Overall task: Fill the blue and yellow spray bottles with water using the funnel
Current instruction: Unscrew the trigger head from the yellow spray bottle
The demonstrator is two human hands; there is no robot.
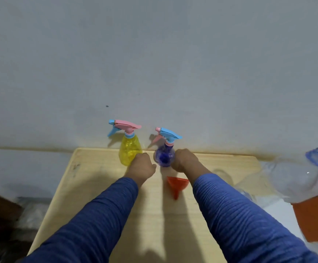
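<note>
Here, a person in blue ribbed sleeves is reaching both arms forward over a pale wooden bench (101, 186) pushed against a grey wall. The left hand (142, 165) is sitting at the lower right side of the yellow spray bottle (129, 151), its fingers curled and hidden behind the knuckles, so whether its grip is closing on the bottle or only touching it cannot be told. The right hand (184, 161) is sitting against the right side of the blue spray bottle (163, 156), its fingers wrapping out of sight behind the round body; it appears to be holding the bottle, though the grip itself is hidden.

Both bottles are standing upright near the far edge of the bench, just beside each other, yellow on the left and blue on the right. Both are wearing their trigger heads, pink on the yellow and blue on the blue, each nozzle pointing left.

The orange funnel (177, 185) is lying on its side between the forearms, nearer the right arm, its wide mouth facing the bottles and its spout pointing back toward the person. A large clear water bottle (298, 177) with a blue neck is sitting off the bench to the right.

Judging by this, the trigger heads need unscrewing first, and the right hand is the nearer one to the funnel
</note>
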